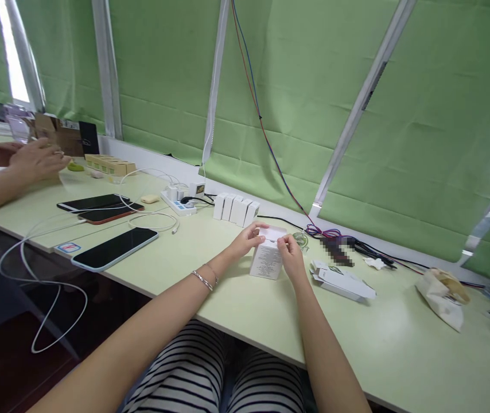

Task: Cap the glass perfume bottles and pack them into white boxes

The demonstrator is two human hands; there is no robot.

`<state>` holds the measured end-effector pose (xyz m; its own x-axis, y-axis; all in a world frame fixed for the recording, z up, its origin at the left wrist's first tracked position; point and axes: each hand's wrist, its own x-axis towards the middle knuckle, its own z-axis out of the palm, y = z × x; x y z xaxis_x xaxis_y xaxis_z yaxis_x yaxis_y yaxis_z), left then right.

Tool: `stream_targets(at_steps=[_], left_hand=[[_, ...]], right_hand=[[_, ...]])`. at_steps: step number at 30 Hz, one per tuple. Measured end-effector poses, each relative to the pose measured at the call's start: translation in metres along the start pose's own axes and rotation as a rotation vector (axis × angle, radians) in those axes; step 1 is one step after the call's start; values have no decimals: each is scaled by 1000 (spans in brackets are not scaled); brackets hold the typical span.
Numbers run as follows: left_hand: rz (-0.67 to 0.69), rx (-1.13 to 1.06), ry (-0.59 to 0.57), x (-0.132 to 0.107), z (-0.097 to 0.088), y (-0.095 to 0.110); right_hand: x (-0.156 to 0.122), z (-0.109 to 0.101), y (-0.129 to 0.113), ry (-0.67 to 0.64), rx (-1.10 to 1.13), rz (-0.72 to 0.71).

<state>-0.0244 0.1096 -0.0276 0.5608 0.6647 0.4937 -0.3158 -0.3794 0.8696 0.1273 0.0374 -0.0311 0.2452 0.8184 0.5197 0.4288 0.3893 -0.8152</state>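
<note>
A white cardboard box (pixel 266 263) with printed text on its near side stands upright on the table in front of me. Its top is open, with a flap raised at the back. My left hand (pixel 249 238) grips the box's upper left edge between thumb and fingers. At the upper right edge, my right hand (pixel 290 252) pinches the cardboard near the opening. The inside of the box is mostly hidden. Just right of my right hand lies another white box (pixel 342 283) on its side, with its end flaps open.
Several small white boxes (pixel 236 209) stand in a row behind my left hand. Phones (pixel 116 249) with white cables and a power strip (pixel 178 202) are at left. A co-worker's hands (pixel 34 160) are at far left. Cables (pixel 335 235) and a cloth bag (pixel 440 295) lie at right.
</note>
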Motion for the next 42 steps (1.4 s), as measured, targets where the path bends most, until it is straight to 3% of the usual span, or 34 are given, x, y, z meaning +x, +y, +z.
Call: stream_targets(at_steps=[5,11,16,24,31,42], left_hand=[[107,13,57,0,1,1],[151,77,90,-3,4,6],[160,114,91,-2,5,8],[187,223,74,-3,2,4],[187,359,24,-6,0,6],[196,391,-14,-7,0,4]], right_hand=[[-1,-1,0,50,-28,-13],[-1,-1,1,43,-28,-37],[-2,3,3,141,3,-27],[-5,1,-3,41,17,-41],[-3,3,3,14,58,-21],[1,3,7,-14,129,-3]])
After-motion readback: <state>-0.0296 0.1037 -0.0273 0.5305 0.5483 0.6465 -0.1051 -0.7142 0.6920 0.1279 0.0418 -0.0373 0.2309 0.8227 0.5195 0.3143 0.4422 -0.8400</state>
